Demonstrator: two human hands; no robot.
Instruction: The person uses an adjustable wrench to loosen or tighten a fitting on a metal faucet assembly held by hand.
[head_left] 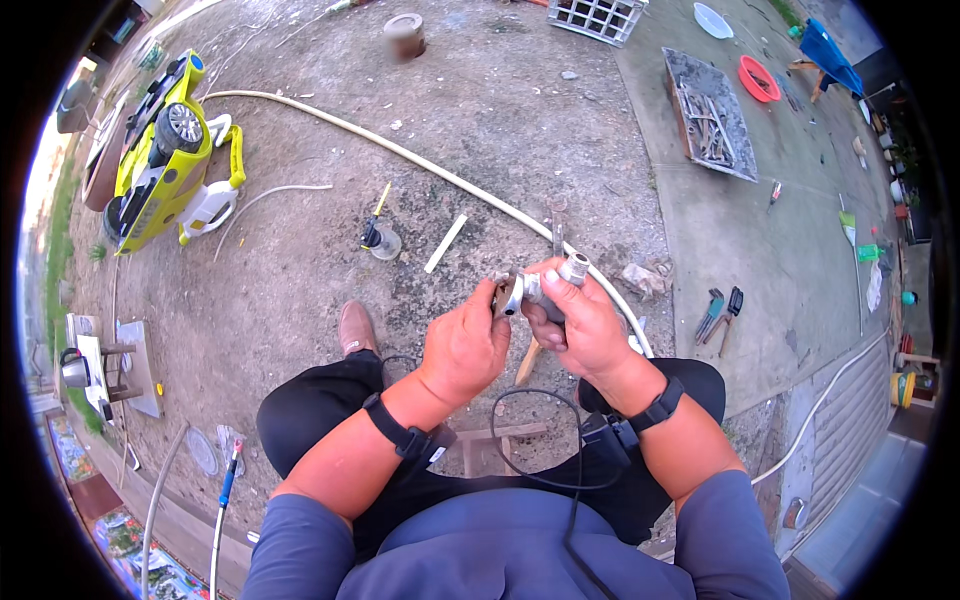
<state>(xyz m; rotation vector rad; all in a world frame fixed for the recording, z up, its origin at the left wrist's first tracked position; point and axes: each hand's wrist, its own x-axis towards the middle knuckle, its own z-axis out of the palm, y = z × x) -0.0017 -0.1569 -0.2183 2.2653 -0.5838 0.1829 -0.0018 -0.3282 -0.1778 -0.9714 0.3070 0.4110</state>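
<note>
My left hand (464,346) is closed, thumb and fingers pinching the dark, ring-shaped end (510,296) of a grey metal piece in front of my lap. Wrapped round the same piece, a worn metal pipe fitting (573,268) with a stubby round end, is my right hand (590,328). The two hands are almost touching. I cannot tell whether the ring and the fitting are one part or two. Just beyond the right hand a narrow metal bar (558,222) points away; whether it is held or lies on the ground is unclear. Below the hands a wooden handle (528,362) shows.
A pale hose (420,160) crosses the dirt. Nearby are a spray bottle (382,240), a pale strip (446,243) and pliers (711,314). A metal tray (735,140) of tools lies at far right; a yellow toy car (170,165) stands left. A black cable (497,425) loops over my lap.
</note>
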